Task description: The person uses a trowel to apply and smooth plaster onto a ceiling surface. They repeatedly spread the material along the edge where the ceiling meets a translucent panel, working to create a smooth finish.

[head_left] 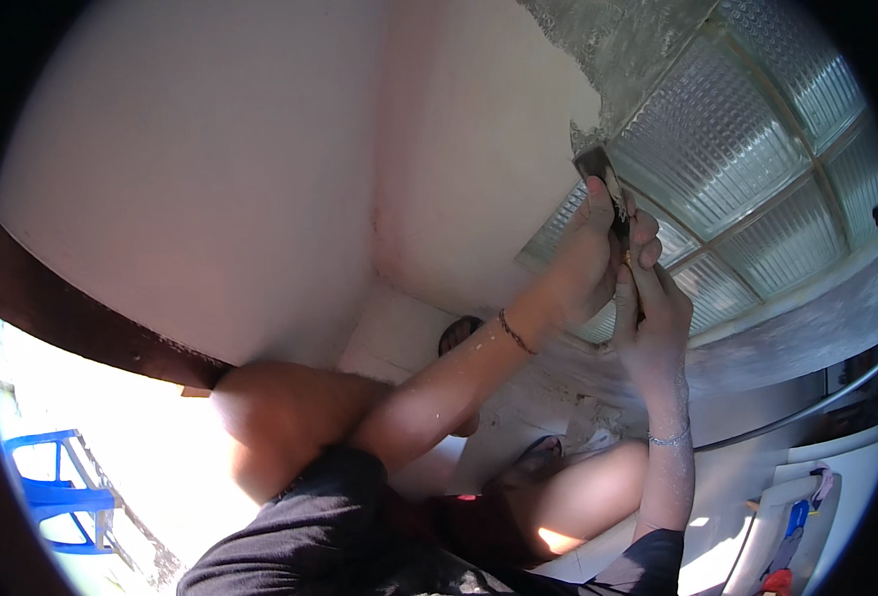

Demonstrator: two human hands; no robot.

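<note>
Left hand (595, 248) clamped on a dark flat-bladed scraper (591, 162), upper right of centre; right hand (655, 303) curled just below, apparently around the handle's lower end. Judged light and stiff, hardly fragile; dusty fingers may make it slippery. Best hold: the handle, fingers clear of the blade edge. Beyond: pale wall (478, 129), ragged grey patch (628, 35) at top, glass blocks (707, 129) to the right.

Barred to the right by glass-block window (702, 139), close to left hand (598, 238) and right hand (657, 308). Occupied beyond the left hand by flat-headed tool (594, 164). Free leftward of the left hand, toward side wall (190, 179). Obstructed below by bent legs (285, 407). Passable between left forearm (449, 382) and right forearm (669, 462), narrowing toward the hands.
</note>
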